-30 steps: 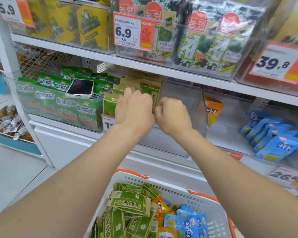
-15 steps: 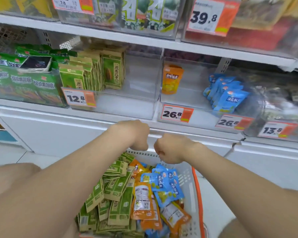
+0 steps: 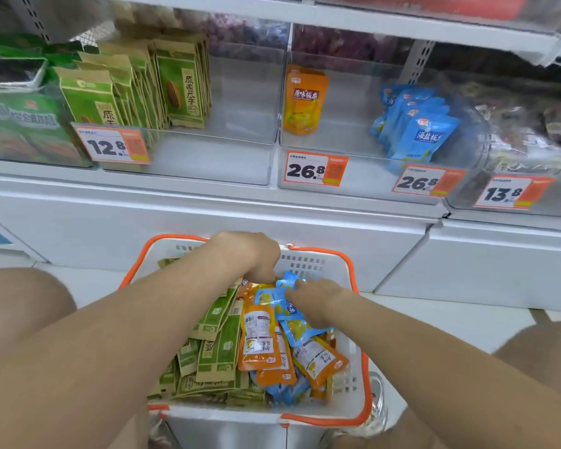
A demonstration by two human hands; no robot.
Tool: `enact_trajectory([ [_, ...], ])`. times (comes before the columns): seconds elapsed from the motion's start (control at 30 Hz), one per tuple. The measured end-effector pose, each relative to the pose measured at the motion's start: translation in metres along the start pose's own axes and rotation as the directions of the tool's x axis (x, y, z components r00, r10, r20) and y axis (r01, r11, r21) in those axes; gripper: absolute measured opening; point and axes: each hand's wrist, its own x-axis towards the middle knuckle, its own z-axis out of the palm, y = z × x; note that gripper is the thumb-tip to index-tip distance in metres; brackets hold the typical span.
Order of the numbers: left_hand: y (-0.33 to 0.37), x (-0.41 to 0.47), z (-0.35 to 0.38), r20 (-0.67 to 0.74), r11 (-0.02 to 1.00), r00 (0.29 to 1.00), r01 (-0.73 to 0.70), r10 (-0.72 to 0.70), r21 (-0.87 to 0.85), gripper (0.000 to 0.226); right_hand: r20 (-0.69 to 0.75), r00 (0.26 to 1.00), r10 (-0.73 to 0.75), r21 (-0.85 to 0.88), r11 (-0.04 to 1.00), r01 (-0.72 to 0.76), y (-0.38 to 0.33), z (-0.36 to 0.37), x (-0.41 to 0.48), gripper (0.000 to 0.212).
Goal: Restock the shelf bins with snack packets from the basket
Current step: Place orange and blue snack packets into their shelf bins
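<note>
Snack packets, foil and paper, fill the white plastic basket with orange rim (image 3: pixel 321 264) at lower centre, below the shelf: green-and-kraft paper packets (image 3: pixel 217 345) on its left side, orange foil pouches (image 3: pixel 259 341) in the middle, blue foil pouches (image 3: pixel 292 315) toward the right. Left hand (image 3: pixel 250 254) reaches down into the far end of the basket, fingers curled downward among the packets; whether they grip one cannot be told. Right hand (image 3: pixel 314 303) lies on the blue pouches, fingers bent onto them, grip unclear. Shelf above, left to right: clear bin of upright green packets (image 3: pixel 175 89), tag 12.8; clear bin with one orange pouch (image 3: pixel 305 102), tag 26.8; row of blue pouches (image 3: pixel 425 131), tag 26.8; bin tagged 13.8, contents blurred.
</note>
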Motion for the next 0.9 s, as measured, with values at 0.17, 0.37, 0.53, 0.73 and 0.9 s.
enact_trajectory([
  [0.17,-0.006,0.005,0.004,0.003,1.0,1.0,-0.003,0.003,0.017,0.033,0.057,0.998,0.027,0.073,0.997,-0.031,-0.003,0.019,0.013,0.089],
  [0.37,-0.008,0.013,0.008,-0.002,0.999,0.999,-0.033,0.033,-0.006,0.037,-0.002,0.995,0.101,0.092,0.991,-0.101,-0.009,0.017,0.025,0.084],
  [0.53,-0.015,0.017,0.011,0.002,1.0,1.0,-0.005,0.005,0.003,0.034,0.081,0.988,0.134,0.36,0.92,-0.154,-0.009,0.003,0.026,0.047],
  [0.73,-0.015,0.007,0.005,0.002,1.0,1.0,-0.014,0.014,-0.019,0.037,-0.122,0.955,0.272,0.592,0.792,-0.15,0.015,-0.021,0.021,0.035],
  [0.9,-0.018,-0.003,-0.002,-0.022,0.988,1.0,-0.005,0.001,-0.156,0.053,-0.367,0.899,0.239,0.631,0.774,0.052,0.028,-0.056,-0.002,0.018],
])
